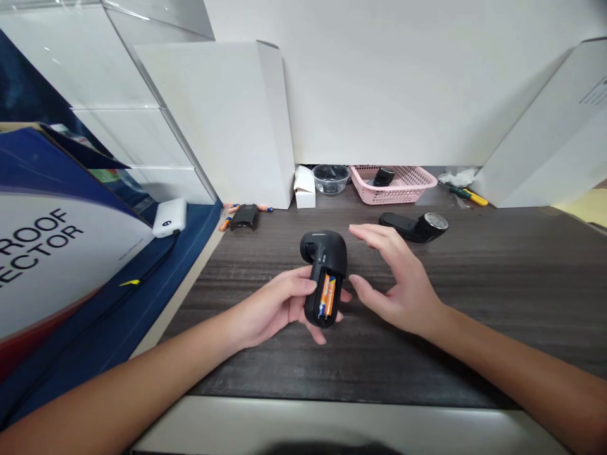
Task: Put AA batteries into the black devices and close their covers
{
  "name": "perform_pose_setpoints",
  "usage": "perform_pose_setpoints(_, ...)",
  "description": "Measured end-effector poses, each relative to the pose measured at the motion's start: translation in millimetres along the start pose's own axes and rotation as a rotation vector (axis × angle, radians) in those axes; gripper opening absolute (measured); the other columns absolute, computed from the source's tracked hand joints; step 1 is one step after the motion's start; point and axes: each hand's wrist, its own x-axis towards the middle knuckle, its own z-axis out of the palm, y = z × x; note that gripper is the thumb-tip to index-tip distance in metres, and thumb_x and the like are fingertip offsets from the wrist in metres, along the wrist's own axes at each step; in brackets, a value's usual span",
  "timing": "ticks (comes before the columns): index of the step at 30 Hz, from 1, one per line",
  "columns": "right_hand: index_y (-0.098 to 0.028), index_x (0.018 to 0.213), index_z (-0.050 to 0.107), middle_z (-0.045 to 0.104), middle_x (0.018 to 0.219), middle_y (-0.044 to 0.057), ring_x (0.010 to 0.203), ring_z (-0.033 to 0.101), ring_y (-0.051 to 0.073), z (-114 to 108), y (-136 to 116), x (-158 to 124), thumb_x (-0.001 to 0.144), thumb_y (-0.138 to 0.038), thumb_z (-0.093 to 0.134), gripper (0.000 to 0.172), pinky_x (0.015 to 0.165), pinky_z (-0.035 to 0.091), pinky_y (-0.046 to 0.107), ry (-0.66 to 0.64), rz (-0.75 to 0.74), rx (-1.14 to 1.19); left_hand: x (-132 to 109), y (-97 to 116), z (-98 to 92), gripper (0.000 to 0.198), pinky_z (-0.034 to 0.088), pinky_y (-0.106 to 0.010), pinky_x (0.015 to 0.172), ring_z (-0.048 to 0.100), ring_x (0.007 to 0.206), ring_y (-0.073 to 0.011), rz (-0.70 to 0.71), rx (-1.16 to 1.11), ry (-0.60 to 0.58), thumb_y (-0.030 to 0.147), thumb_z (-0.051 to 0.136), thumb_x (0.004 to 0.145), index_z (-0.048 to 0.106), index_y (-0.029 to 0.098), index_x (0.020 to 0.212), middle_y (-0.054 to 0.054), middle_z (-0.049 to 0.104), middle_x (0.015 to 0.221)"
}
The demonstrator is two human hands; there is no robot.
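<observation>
My left hand (279, 300) is closed around a black fabric shaver (327, 246), held above the table with its battery compartment facing me. Inside the uncovered compartment, orange and blue AA batteries (328, 294) lie side by side. Just to the right of the shaver is my right hand (398, 281), thumb and fingers apart and nothing between them. At the table's left back, a black curved cover (245, 216) lies among several loose orange batteries (224, 224). A second black fabric shaver (417, 227) with a round metal head rests beyond my right hand.
Along the back stand a small white box (305, 188), a clear plastic bowl (331, 179) and a pink basket (393, 193) holding a black part. A yellow-handled tool (474, 197) lies further right. White boxes (218, 120) and a white power bank (169, 218) are at left.
</observation>
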Motion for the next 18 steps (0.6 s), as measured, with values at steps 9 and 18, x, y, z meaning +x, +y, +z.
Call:
perform_pose_setpoints(9,-0.024,0.132,0.068,0.077,0.130,0.010,0.116,0.075,0.025,3.9,-7.0,0.6,0.092,-0.030,0.080,0.042,0.101,0.057,0.044,-0.021,-0.223,-0.121,5.8,-10.9,-0.3,0.032,0.071,-0.040,0.073,0.074,0.098,-0.0258,0.077,-0.017,0.064,0.032,0.061,0.105,0.075,0.018,0.130,-0.018,0.075,0.127)
perform_pose_setpoints(18,-0.022,0.124,0.068,0.083,0.110,0.003,0.096,0.077,0.019,10.7,1.6,-0.4,0.090,-0.012,0.071,0.035,0.091,0.056,0.037,0.043,-0.261,-0.193,13.0,-7.5,-3.8,0.026,0.069,-0.041,0.078,0.071,0.099,-0.0249,0.181,0.056,0.209,0.033,0.069,0.101,0.075,0.017,0.121,-0.014,0.074,0.121)
